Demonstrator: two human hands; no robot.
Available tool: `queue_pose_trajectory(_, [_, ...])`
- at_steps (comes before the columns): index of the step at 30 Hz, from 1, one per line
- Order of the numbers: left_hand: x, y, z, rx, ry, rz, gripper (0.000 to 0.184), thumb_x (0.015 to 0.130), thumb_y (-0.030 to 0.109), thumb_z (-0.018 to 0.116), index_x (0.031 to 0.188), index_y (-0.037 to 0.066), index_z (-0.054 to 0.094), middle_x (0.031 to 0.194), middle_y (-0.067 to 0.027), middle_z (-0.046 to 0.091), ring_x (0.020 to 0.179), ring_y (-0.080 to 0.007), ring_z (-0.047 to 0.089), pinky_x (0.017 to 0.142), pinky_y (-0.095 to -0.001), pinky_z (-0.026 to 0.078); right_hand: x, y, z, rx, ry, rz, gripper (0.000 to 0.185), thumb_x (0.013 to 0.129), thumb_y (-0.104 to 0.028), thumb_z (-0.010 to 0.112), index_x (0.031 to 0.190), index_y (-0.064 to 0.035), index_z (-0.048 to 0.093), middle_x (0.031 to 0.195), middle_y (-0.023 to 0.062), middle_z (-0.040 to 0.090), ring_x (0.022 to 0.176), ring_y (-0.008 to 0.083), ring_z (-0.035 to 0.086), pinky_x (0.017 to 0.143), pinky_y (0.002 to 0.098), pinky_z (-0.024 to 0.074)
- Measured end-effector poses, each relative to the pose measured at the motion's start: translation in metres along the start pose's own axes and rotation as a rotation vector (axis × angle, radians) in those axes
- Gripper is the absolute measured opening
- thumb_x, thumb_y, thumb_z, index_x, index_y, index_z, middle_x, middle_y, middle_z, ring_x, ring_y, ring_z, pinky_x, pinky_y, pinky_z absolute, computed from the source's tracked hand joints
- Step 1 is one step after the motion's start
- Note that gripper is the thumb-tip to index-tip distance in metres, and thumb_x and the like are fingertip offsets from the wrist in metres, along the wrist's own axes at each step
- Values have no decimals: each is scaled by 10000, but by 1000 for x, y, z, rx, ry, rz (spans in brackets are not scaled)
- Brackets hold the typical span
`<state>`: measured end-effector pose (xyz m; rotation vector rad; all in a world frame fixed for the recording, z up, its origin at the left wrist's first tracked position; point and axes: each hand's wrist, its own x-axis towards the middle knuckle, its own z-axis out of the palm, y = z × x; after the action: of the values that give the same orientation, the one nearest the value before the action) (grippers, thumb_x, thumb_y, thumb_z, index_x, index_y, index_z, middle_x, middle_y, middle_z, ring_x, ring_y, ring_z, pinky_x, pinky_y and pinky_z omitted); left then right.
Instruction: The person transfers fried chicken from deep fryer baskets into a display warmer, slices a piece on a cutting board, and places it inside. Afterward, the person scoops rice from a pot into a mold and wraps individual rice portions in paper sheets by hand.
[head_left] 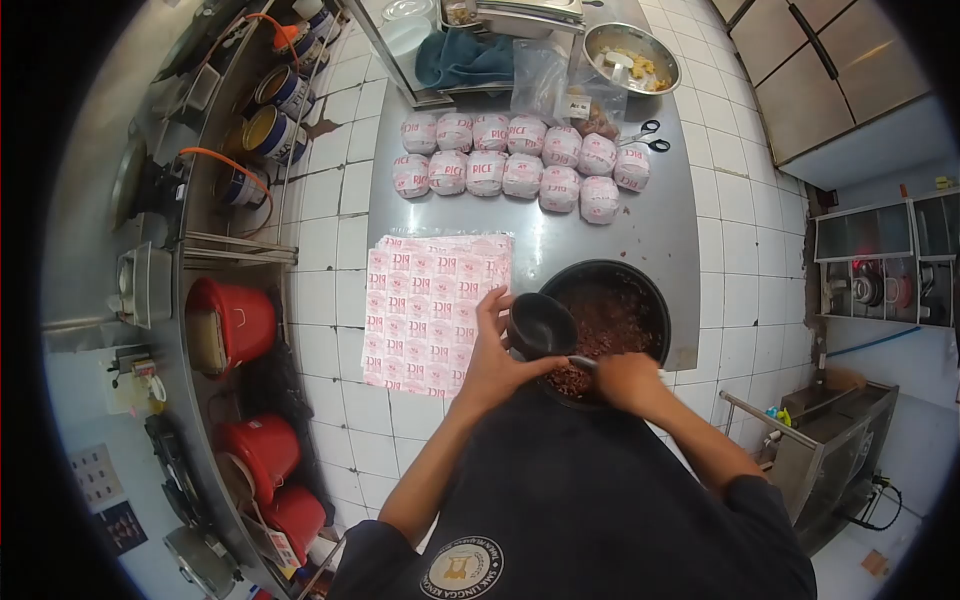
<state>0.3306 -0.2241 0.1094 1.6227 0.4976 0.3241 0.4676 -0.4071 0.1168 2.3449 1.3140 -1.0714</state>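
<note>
My left hand [486,362] is closed round the side of a small black bowl [541,326], tilted over the left part of a dark round pot [657,292]. Inside the pot lies reddish-brown rice [608,316]. My right hand [630,382] is wrapped round the handle of a spoon [583,362] at the pot's near side, close to the bowl. The spoon's head is mostly hidden. Left of the pot lies a stack of red-and-white printed wrapping paper [435,312]. Beyond it, several round bundles [486,172] in the same paper stand in two rows.
A metal bowl [672,75] with yellow food stands at the table's far right. Scissors [652,137], plastic bags [540,80] and a dark teal cloth [463,60] lie near the bundles. Shelving with red buckets [235,325] runs along the left.
</note>
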Motion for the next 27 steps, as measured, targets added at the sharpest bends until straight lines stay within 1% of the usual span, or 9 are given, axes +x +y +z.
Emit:
queue_pose_trajectory(2, [9,17,-5,418,-134,173,850,638,112,884,1318,19,383,1316,-147,417,1181,-301,537,952,-354,502,19,-5,5,-62,-49,-39,207,858,-156,563,851,-55,743,851,172,723,797,304,725,678,424,572])
queue_pose_trajectory(5, [17,39,1,762,-438,250,796,618,41,822,1305,13,421,1292,-159,447,1181,-342,529,911,-368,521,10,27,-36,-17,-85,6,232,873,-174,543,883,-68,749,867,157,729,812,303,727,697,422,574])
queue_pose_trajectory(8, [29,-7,27,1034,-640,298,657,662,26,750,1256,20,469,1236,-165,519,1116,-359,574,878,-399,532,22,13,-6,-145,-21,19,188,828,-217,630,845,-76,753,839,148,730,800,286,730,691,407,573])
queue_pose_trajectory(10, [42,-24,47,1073,-710,258,546,697,29,715,1200,20,502,1166,-163,569,1043,-354,612,852,-404,540,28,8,19,-199,25,-89,172,804,-228,658,815,-83,752,793,129,728,767,276,731,659,387,572])
queue_pose_trajectory(13, [51,-41,64,1103,-836,224,462,709,47,707,1135,17,531,1094,-164,612,969,-355,650,815,-417,552,11,34,-22,-86,110,-8,201,835,-203,599,820,-78,755,783,118,729,758,287,730,676,384,574])
queue_pose_trajectory(14, [52,-43,68,1105,-870,219,448,706,55,712,1117,16,537,1076,-166,621,950,-356,659,802,-423,556,9,33,-32,-83,3,57,210,853,-170,573,880,-75,759,857,139,735,838,301,726,734,390,570])
queue_pose_trajectory(18, [48,-41,76,1085,-925,117,501,686,76,741,1139,15,536,1077,-186,618,996,-368,651,814,-443,556,19,14,0,-61,-197,-3,277,886,-173,528,994,-26,735,1021,195,712,980,332,694,829,419,550])
queue_pose_trajectory(21, [40,-49,72,1022,-885,72,589,640,118,797,1149,12,520,1101,-208,602,1025,-389,637,832,-456,552,29,22,6,84,-233,38,295,874,-156,515,1000,11,722,1027,217,705,974,364,688,852,446,540])
queue_pose_trajectory(27, [44,-30,57,981,-930,-32,758,534,158,883,1166,-6,499,1187,-219,569,1067,-389,623,846,-452,552,30,47,-18,94,-369,-110,294,830,-168,559,988,25,713,995,246,697,952,365,688,829,446,539])
